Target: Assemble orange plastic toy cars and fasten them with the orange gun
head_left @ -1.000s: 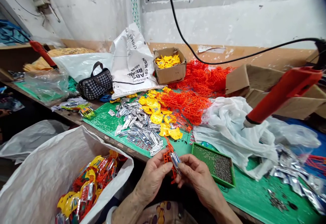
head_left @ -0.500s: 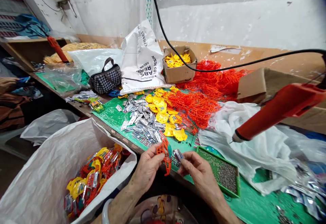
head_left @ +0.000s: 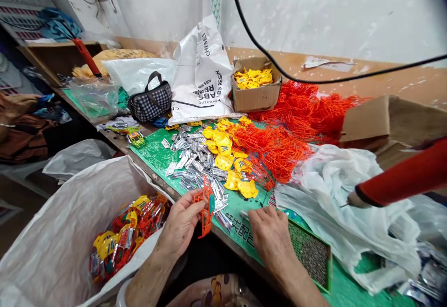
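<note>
Left wrist: pale bangle (head_left: 122,294) | garment (head_left: 213,293): pinkish, yellow-and-dark motifs | forearms (head_left: 148,269): bare

The person's left hand (head_left: 181,223) is just left of the lower centre of the frame, thumb and fingers drawn together in a pinch. Its forearm (head_left: 150,269) slants up and rightward from the bottom edge. The right hand (head_left: 270,232) is right of the lower centre, back upward, fingers bent and angled down (their tips are hard to make out). The other forearm (head_left: 300,279) slants up and leftward from the bottom edge, and the hands are apart.
</note>
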`<state>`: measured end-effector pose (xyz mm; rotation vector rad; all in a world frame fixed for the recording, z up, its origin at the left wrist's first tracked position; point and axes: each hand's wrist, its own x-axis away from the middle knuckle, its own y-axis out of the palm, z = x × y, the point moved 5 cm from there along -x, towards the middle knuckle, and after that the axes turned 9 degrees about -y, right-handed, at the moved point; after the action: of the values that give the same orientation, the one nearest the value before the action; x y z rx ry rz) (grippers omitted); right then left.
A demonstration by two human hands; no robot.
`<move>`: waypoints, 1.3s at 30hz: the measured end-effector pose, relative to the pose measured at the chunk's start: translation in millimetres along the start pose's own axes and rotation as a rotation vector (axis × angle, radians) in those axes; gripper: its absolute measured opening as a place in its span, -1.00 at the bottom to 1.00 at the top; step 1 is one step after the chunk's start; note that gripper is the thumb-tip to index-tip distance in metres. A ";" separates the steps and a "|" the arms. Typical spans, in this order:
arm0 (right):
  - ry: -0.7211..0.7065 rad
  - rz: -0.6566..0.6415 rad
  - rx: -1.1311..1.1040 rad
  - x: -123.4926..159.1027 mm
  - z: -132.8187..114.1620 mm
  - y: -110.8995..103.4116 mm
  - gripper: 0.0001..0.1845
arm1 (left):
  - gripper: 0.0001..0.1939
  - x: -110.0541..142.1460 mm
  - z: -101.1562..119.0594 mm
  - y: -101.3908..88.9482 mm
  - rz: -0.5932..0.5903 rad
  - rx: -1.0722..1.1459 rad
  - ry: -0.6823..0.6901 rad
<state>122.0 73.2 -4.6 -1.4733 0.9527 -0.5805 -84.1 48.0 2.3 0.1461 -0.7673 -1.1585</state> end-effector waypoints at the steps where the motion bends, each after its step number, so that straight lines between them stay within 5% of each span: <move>1: -0.014 -0.014 0.010 0.0 -0.7 1.2 -0.83 | -0.61 1.5 -1.2 0.5 0.003 -0.004 -0.002; 8: 0.008 -0.142 -0.111 -11.6 22.1 -4.4 -0.82 | -0.66 1.8 -4.6 13.0 -0.042 -0.080 -0.076; 14: 0.061 -0.138 -0.147 -74.3 52.0 -9.1 -0.72 | -0.68 -5.1 -13.0 32.3 -0.187 -0.160 -0.169; 21: 0.111 -0.217 -0.066 -126.0 53.7 9.9 -0.77 | -0.74 -6.0 -30.1 33.1 -0.273 -0.202 -0.232; 29: 0.200 -0.278 -0.029 -135.2 52.1 20.8 -0.69 | -0.72 -12.1 -33.6 30.3 -0.283 -0.188 -0.259; 39: 0.403 -0.162 -0.166 -134.1 48.2 20.8 -0.76 | -0.70 -10.7 -31.7 31.6 -0.278 -0.178 -0.258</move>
<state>84.8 212.2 -8.3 -1.6248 1.2218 -0.9608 -42.4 61.9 -11.1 -0.0490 -0.8841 -1.5241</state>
